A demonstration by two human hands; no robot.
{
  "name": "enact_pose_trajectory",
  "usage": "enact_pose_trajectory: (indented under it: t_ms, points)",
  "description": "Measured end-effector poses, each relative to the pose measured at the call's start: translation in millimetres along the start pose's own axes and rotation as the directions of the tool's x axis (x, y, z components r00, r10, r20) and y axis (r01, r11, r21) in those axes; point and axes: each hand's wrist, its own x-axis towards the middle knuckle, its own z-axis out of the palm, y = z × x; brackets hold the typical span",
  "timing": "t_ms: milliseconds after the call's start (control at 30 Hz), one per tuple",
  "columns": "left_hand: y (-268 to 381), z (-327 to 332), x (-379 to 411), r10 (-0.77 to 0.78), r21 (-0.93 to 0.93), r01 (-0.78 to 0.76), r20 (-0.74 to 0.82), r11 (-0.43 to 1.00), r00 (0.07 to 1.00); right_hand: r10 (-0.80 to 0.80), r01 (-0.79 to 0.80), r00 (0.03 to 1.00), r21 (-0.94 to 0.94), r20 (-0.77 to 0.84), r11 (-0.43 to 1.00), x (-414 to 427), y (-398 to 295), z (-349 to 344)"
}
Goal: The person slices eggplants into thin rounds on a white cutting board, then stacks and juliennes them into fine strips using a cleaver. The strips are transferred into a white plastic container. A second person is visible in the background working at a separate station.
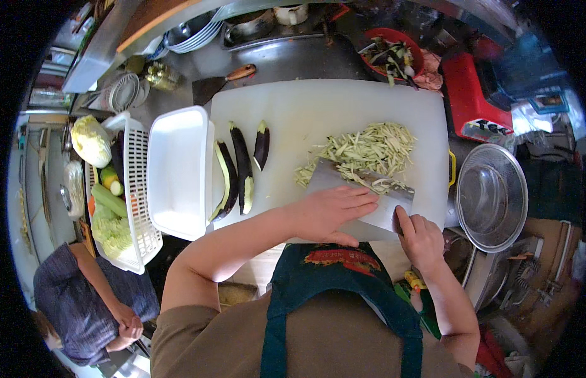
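My right hand grips the handle end of a wide-bladed cleaver, which lies nearly flat at the near side of a white cutting board. My left hand rests over the blade with fingers extended and thumb apart. Thin pale-green vegetable strips are heaped just beyond the cleaver, and some lie on its blade. To the left on the board are two long eggplants, each with a pale cut side, and a shorter eggplant piece.
A white plastic tub overlaps the board's left edge, beside a vegetable basket. A metal strainer is at right. Beyond the board are a red bowl of trimmings, a red appliance and a wooden-handled cleaver. Another person is at lower left.
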Motion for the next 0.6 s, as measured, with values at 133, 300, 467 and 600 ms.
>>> enact_pose_trajectory:
  t_ms: [133,300,467,600]
  points:
    - [-11.0,-3.0,13.4,-0.046,0.073,0.044,0.022,0.996,0.999,-0.015,0.014,0.999,-0.013,-0.031,1.0,-4.1,8.6,1.5]
    - [-30.4,-6.6,28.3,-0.188,0.137,0.194,-0.058,0.971,0.98,-0.025,0.027,0.997,0.016,-0.076,1.0,-7.1,17.6,0.5]
    - [12.6,-4.5,51.5,-0.068,0.143,0.06,0.051,0.988,0.996,-0.085,0.087,0.992,0.028,-0.093,0.996,-12.3,29.0,0.3]
    - [19.1,9.6,60.0,0.034,-0.006,-0.034,0.117,0.999,0.993,-0.212,0.219,0.969,0.038,-0.128,0.975,-6.7,32.3,-1.7]
